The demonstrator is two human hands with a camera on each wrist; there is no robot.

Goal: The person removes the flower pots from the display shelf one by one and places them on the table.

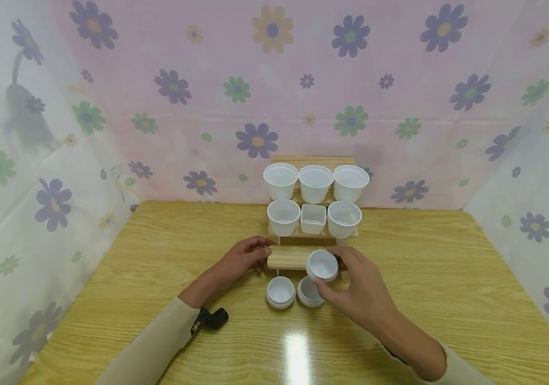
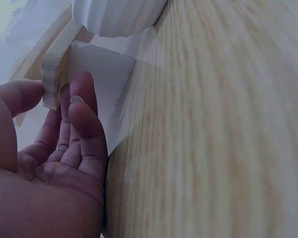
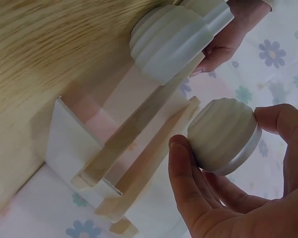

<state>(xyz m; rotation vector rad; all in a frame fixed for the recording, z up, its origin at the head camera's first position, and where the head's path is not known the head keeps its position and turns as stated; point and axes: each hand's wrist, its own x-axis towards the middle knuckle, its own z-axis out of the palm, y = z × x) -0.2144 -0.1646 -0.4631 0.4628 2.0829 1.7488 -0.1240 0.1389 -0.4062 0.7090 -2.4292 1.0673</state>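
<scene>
My right hand (image 1: 365,293) pinches a small round white pot (image 1: 322,266) between thumb and fingers, its opening facing up. In the right wrist view the pot (image 3: 222,134) shows ribbed sides and is held above the lowest step of a wooden tiered stand (image 1: 288,258). At that step's left end, my left hand (image 1: 244,259) grips the board, thumb on one face and fingers behind it in the left wrist view. Two similar white pots (image 1: 281,291) (image 1: 310,291) stand on the table in front of the stand; the right one is partly hidden by the right hand.
On the middle step are two round white cups (image 1: 283,218) (image 1: 344,219) with a square white cup (image 1: 313,219) between them. Three larger white cups (image 1: 315,182) line the top step. A black device (image 1: 214,319) lies by the left wrist. Flowered cloth (image 1: 197,107) surrounds the wooden table (image 1: 424,256).
</scene>
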